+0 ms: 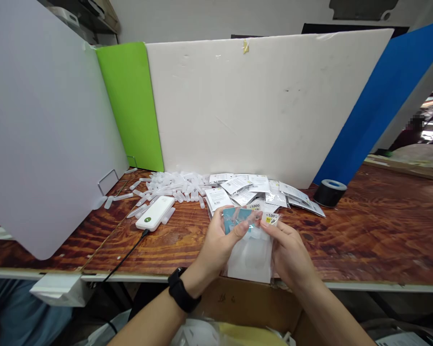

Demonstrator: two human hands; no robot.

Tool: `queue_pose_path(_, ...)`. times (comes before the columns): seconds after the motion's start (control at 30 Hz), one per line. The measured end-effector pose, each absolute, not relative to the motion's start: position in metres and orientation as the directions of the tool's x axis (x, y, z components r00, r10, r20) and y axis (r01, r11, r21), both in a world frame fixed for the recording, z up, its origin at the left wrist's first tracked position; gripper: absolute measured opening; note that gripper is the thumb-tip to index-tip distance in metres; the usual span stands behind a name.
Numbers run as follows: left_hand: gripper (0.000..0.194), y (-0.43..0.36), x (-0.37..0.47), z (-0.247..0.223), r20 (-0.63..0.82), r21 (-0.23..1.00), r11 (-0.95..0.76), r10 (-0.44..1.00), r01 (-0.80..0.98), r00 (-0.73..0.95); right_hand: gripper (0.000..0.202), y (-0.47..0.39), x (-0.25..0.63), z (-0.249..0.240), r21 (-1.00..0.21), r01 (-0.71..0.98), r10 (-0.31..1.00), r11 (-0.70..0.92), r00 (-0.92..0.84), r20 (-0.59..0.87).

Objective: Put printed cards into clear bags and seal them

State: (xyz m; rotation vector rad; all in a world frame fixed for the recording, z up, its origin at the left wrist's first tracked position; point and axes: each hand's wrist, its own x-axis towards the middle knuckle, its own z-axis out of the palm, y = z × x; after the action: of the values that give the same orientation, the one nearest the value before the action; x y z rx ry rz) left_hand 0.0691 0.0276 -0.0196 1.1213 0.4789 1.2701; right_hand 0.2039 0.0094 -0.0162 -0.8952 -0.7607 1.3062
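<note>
In front of me, over the table's front edge, my left hand (222, 235) and my right hand (288, 242) hold a clear plastic packet (250, 257) between them. The packet has a blue-and-white card in its upper part and whitish contents below. A small label marked 1,000 shows by my right fingertips, and a second such label peeks out behind the top edge. My left thumb presses on the front of the packet; my right thumb and fingers pinch its upper right side. The fingers behind the packet are hidden.
Behind lie a heap of small translucent plastic tubes (182, 185) and a pile of white-backed packets (258, 185). A white power bank (155, 214) with a black cable is left, a black tape roll (330, 193) right. Below me stands an open cardboard box (252, 302). Upright panels (256, 105) surround the back.
</note>
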Motion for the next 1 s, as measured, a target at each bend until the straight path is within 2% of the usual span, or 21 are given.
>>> queue_pose_path(0.1, 0.036, 0.027, 0.072, -0.021, 0.236, 0.854, -0.030, 0.913, -0.520, 0.334, 0.027, 0.012, 0.207, -0.018, -0.888, -0.458, 0.990, 0.036, 0.137, -0.031)
queue_pose_path(0.2, 0.035, 0.027, 0.073, -0.022, 0.180, 0.902, -0.038, 0.939, -0.430, 0.295, 0.026, 0.014, 0.209, -0.022, -0.908, -0.418, 0.993, 0.013, 0.111, -0.037)
queue_pose_path(0.33, 0.029, 0.030, 0.073, -0.025, 0.209, 0.931, -0.122, 0.951, -0.344, 0.229, 0.026, 0.017, 0.209, -0.028, -0.937, -0.349, 0.997, 0.000, 0.073, -0.027)
queue_pose_path(0.7, 0.028, 0.033, 0.071, -0.031, 0.221, 0.914, -0.181, 0.972, -0.364, 0.073, 0.042, 0.017, 0.206, -0.027, -0.973, -0.231, 0.998, 0.024, -0.058, 0.039)
queue_pose_path(0.83, 0.037, 0.028, 0.072, -0.026, 0.140, 0.908, -0.085, 0.984, -0.410, 0.106, 0.042, 0.017, 0.207, -0.029, -0.955, -0.294, 0.998, 0.031, -0.050, 0.047)
queue_pose_path(0.93, 0.045, 0.023, 0.072, -0.021, 0.047, 0.855, 0.092, 0.966, -0.511, 0.253, 0.041, 0.016, 0.210, -0.030, -0.937, -0.347, 0.998, 0.038, -0.036, 0.054)
queue_pose_path(1.0, 0.048, 0.021, 0.072, -0.019, 0.036, 0.828, 0.164, 0.938, -0.536, 0.343, 0.044, 0.016, 0.210, -0.030, -0.935, -0.351, 0.998, 0.042, -0.034, 0.058)
